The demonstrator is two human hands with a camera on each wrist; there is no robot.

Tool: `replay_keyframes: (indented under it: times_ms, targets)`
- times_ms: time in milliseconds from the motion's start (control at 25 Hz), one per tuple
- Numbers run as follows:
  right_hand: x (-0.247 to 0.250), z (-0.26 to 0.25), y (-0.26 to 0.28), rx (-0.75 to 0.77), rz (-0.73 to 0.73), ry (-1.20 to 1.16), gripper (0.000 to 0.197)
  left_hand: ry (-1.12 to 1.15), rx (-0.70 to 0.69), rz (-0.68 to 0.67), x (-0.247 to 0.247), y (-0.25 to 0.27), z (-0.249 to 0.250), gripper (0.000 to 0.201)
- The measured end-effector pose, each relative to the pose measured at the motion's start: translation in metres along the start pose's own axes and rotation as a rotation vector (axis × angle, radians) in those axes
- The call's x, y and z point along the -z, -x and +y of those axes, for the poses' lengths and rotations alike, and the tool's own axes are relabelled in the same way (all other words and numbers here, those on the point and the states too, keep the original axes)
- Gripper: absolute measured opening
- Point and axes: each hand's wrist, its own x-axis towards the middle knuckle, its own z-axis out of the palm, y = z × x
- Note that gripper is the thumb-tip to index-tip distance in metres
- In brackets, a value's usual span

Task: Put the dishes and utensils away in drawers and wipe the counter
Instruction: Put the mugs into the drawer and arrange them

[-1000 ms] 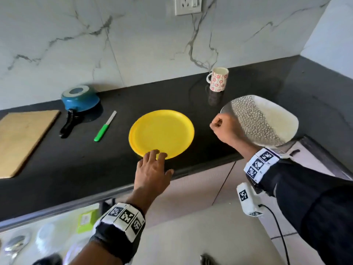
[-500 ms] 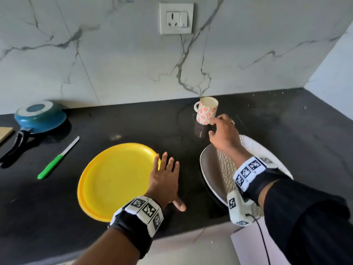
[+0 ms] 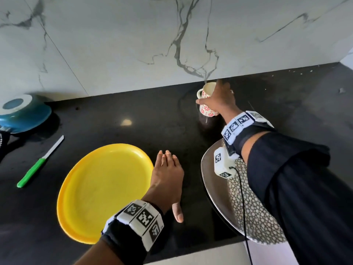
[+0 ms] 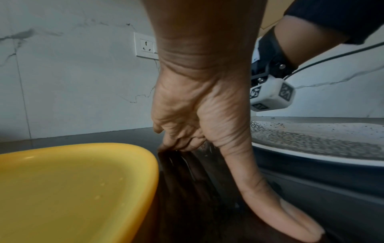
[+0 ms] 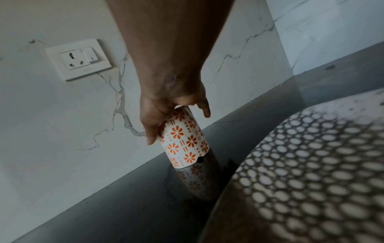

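My right hand [image 3: 219,102] is clamped around the flowered mug [image 3: 205,101] at 1 o'clock on the black desk [image 3: 133,119], near the marble wall; mug base looks on the desk. My left hand [image 3: 167,180] lies flat, fingers apart and straight, on the desk just beside the yellow plate [image 3: 103,190] at 7 o'clock. Patterned plate [image 3: 254,213] at 4 o'clock under my right forearm. Green-handled knife [image 3: 40,162] and blue pan [image 3: 23,113] at 9 to 10 o'clock.
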Motion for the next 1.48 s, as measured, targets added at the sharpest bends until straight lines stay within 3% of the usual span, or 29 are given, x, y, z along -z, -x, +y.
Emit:
replay_keyframes:
  times_ms: [160,240,400,520,600,720,840,920,1120,1240,1360,1480]
  targets:
    - [-0.006,-0.005,0.007,0.057,0.055,-0.026,0.092,0.036,-0.001,0.009,-0.001,-0.003,-0.001,0.115]
    - [-0.001,-0.009,0.028,0.218,0.134,0.024,0.091,0.059,0.000,0.005,0.002,-0.001,-0.003,0.125]
    - [0.021,-0.025,0.102,0.518,0.290,0.004,0.086,0.014,-0.022,-0.058,0.010,0.001,-0.005,0.165]
    - [0.040,-0.051,0.194,0.528,0.493,-0.256,0.081,0.114,-0.019,0.074,0.004,0.019,-0.013,0.151]
    - [0.046,-0.070,0.260,0.536,0.494,-0.461,0.081,0.215,-0.073,0.277,-0.012,0.051,-0.019,0.130]
    - [0.036,-0.103,0.353,0.476,0.360,-0.701,0.083,0.375,-0.103,0.458,-0.058,0.124,-0.035,0.101]
    - [0.006,-0.154,0.441,0.315,0.140,-1.008,0.074,0.471,-0.069,0.474,-0.128,0.220,-0.088,0.076]
    - [-0.030,-0.182,0.503,0.292,-0.078,-1.055,0.064,0.487,-0.021,0.442,-0.188,0.297,-0.127,0.068]
    - [-0.131,-0.248,0.640,0.292,-0.401,-0.979,0.065,0.525,0.221,0.273,-0.334,0.474,-0.193,0.059]
    - [-0.191,-0.282,0.708,0.299,-0.589,-0.848,0.070,0.642,0.448,0.142,-0.409,0.565,-0.213,0.056]
    - [-0.238,-0.312,0.749,0.335,-0.711,-0.670,0.075,0.759,0.620,0.052,-0.467,0.616,-0.217,0.059]
    - [-0.278,-0.335,0.772,0.475,-0.788,-0.487,0.080,0.837,0.667,0.043,-0.497,0.637,-0.215,0.062]
